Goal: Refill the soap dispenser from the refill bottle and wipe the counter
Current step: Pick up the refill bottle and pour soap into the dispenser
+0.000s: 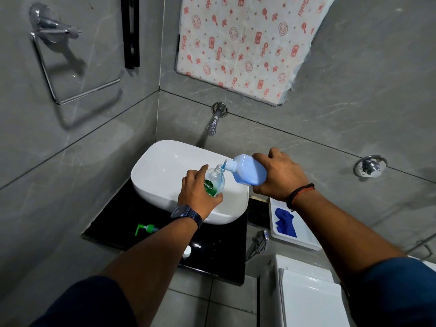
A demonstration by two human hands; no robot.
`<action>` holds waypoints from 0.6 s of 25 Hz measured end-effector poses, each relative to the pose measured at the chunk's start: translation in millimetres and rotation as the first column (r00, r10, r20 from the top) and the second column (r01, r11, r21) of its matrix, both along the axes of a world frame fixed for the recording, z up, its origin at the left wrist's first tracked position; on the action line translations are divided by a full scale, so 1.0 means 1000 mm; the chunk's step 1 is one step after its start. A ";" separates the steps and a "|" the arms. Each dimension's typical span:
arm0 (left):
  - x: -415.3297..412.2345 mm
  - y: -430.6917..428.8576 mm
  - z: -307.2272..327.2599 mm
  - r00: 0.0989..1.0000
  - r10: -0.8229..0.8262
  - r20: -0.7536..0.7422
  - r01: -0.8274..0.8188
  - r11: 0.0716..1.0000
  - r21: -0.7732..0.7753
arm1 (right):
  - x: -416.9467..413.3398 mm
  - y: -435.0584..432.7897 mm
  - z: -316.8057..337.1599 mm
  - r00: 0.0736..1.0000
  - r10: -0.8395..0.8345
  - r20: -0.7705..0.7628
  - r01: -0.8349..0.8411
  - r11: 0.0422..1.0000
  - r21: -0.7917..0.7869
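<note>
We saw the left grip (198, 188) clenched around a small clear plastic soap dispenser bottle with a green label (215, 181), fingers curled over its near side and the thumb reaching up along its far side. The dispenser bottle was held over the near right part of the white oval ceramic basin (162, 171), its open neck tilted up and to the right; whether its base touched the basin we could not tell. The right grip (280, 175) grasped the base end of a translucent refill bottle full of pale blue liquid (250, 172), fingers wrapped over its top, and the refill bottle lay tipped nearly on its side with its nozzle pointing left and down into the dispenser's mouth. A thin blue streak ran down the inside of the dispenser bottle. A dark wristwatch (186, 213) sat on the left wrist and a braided red and black bracelet (300, 194) on the right. The basin stood on a glossy black stone table (111, 230), where the green pump head (146, 229) of the dispenser lay on its side to the left of the left forearm, and a small white round cap (187, 252) rested near the front edge, partly hidden by that arm. To the right, beyond the table, a crumpled blue cloth (285, 221) lay in a white rectangular tray (305, 240). A chrome wall tap (213, 125) projected over the far side of the basin.
</note>
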State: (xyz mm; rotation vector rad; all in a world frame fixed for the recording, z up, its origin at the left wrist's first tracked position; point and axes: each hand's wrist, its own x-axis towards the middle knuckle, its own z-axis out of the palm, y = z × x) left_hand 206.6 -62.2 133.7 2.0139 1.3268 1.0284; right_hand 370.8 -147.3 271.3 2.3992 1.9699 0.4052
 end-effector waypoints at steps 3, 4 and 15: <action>0.000 0.000 -0.001 1.000 0.002 0.004 -0.002 1.000 0.002 | 0.000 0.000 0.000 1.000 0.001 0.003 -0.001 1.000 -0.005; 0.000 0.000 -0.001 1.000 0.000 0.003 0.000 1.000 0.002 | 0.000 0.000 0.000 1.000 0.001 0.004 -0.001 1.000 -0.007; 0.001 0.002 -0.001 1.000 0.002 -0.019 -0.002 1.000 0.009 | 0.002 0.003 0.000 1.000 0.005 0.015 -0.005 1.000 -0.018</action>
